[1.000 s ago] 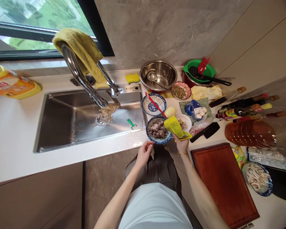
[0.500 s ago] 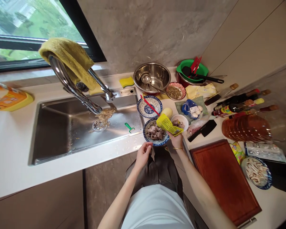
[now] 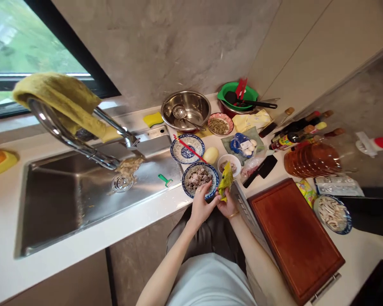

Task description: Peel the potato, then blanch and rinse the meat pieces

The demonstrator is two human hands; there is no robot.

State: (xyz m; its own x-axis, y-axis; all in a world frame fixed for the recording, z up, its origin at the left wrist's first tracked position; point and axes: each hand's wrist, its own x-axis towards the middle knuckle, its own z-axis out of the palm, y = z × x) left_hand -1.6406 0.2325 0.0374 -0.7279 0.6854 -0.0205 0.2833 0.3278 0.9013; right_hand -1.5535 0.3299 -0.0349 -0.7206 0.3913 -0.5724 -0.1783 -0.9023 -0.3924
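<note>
A yellow printed packet stands up in my right hand, whose fingers are closed round its lower end. Beside it, my left hand has its fingers apart over the near rim of a blue-patterned bowl. Its thumb points at the packet's lower edge; whether it touches I cannot tell. Greyish minced meat fills the bowl. Behind the packet is a small white bowl with pale pieces of food. Red chopsticks lie across a blue-and-white plate, near a pale oval vegetable.
Left is a steel sink with a green peeler and a towel-draped faucet. A steel basin and a green colander stand behind. Rightward are a black-bladed knife, a cutting board, bottles and sliced mushrooms.
The packet has turned from lying slantwise over the bowls to upright and edge-on, nearer my body. My left hand has moved right to beside it. The camera view has shifted.
</note>
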